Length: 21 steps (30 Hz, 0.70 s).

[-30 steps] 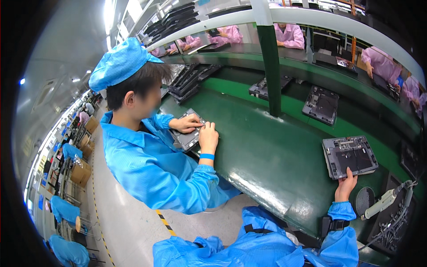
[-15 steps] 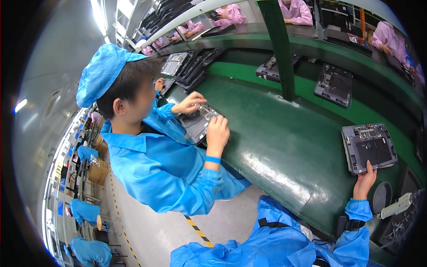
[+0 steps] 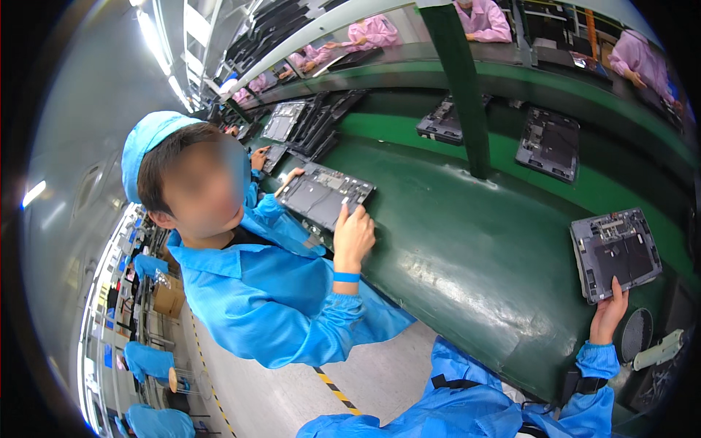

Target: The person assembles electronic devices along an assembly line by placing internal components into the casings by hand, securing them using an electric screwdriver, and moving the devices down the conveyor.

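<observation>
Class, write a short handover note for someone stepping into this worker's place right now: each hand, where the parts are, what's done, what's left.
Right hand: fingers touch the near edge of the open grey device chassis lying flat on the green conveyor belt.
Left hand: not in view.
A white tool rests at the belt's near right edge, untouched.
A co-worker's hand holds another chassis further left.
Done: cannot tell from this view.
Left: likely any work on the chassis; its inside is still exposed.

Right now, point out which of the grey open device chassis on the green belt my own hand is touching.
The grey chassis at the belt's near right edge: your right hand touches its lower corner. The co-worker's hand holds another; the rest lie untouched.
</observation>
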### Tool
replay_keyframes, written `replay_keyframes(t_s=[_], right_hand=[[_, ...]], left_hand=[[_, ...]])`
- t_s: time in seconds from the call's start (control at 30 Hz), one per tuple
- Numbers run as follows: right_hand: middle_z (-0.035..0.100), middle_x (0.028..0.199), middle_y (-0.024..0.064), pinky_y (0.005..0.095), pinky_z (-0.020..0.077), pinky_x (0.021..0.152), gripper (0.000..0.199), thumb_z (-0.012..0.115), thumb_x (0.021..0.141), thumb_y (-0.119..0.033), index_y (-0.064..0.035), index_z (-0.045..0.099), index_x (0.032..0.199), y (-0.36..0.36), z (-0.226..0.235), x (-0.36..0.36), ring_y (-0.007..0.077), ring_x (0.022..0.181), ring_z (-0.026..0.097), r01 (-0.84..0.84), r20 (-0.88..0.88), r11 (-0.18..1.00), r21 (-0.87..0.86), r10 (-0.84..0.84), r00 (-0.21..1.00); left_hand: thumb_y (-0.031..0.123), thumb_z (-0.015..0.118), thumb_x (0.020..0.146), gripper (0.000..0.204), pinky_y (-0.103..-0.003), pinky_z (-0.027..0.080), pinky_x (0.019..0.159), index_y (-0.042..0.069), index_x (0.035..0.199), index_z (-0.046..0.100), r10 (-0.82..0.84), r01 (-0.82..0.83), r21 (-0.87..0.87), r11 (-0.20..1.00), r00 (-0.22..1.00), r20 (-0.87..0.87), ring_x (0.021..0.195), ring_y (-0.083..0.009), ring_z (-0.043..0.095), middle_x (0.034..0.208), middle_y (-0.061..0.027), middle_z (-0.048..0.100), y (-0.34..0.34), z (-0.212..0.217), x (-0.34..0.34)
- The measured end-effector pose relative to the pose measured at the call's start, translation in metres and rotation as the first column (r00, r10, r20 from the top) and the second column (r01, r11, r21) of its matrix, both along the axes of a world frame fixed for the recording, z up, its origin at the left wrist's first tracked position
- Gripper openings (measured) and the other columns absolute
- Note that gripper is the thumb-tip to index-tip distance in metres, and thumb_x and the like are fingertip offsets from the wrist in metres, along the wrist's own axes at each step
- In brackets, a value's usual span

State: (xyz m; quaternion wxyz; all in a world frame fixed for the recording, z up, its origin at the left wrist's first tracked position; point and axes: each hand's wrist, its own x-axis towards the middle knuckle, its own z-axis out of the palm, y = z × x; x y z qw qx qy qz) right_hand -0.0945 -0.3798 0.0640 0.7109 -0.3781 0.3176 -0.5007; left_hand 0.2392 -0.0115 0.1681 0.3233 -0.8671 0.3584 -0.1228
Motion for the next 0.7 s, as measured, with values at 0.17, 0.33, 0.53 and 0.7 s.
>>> replay_keyframes(t_s=[0.17,0.33,0.53,0.7], right_hand=[[0.051,0.120,0.0100,0.0342,0.0447,0.088,0.042,0.056,0.088,-0.011,-0.0002,0.042,0.127,0.002,-0.007,0.010,0.0203,0.107,0.052,-0.054,0.028,0.998,0.011,0.054,0.998],[0.050,0.121,0.0097,0.0338,0.0439,0.089,0.043,0.056,0.088,-0.012,-0.0006,0.042,0.127,0.002,-0.005,0.010,0.0201,0.108,0.051,-0.045,0.014,0.998,0.032,0.044,0.999],[0.050,0.122,0.0083,0.0330,0.0412,0.091,0.045,0.057,0.087,-0.012,-0.0013,0.042,0.128,0.006,-0.001,0.009,0.0198,0.109,0.050,-0.014,0.022,1.000,0.021,0.014,1.000],[0.049,0.123,0.0087,0.0322,0.0410,0.092,0.046,0.058,0.087,-0.013,-0.0013,0.042,0.128,0.004,-0.003,0.007,0.0199,0.110,0.050,-0.059,0.025,0.998,0.020,0.058,0.998]], left_hand=[[0.019,0.053,0.074,0.020,-0.037,0.027,0.105,0.006,0.088,0.059,-0.188,0.254,-0.262,0.931,0.949,0.253,0.109,-0.0201,0.044,0.101,-0.0061,0.053,0.037,-0.022,0.016],[0.015,0.055,0.074,0.015,-0.032,0.043,0.081,0.010,0.060,0.050,-0.237,0.294,-0.361,0.885,0.952,0.195,0.078,-0.0203,0.049,0.071,-0.0047,0.047,0.049,-0.061,0.026],[0.004,0.058,0.063,0.018,-0.029,0.045,0.073,0.009,0.049,0.047,-0.380,0.424,-0.375,0.824,0.905,0.190,0.072,-0.0194,0.050,0.065,-0.0039,0.046,0.057,-0.075,0.010],[0.005,0.056,0.064,0.014,-0.033,0.044,0.069,0.007,0.055,0.046,-0.419,0.430,-0.451,0.782,0.899,0.130,0.071,-0.0225,0.048,0.066,-0.0060,0.045,0.065,-0.082,0.013]])
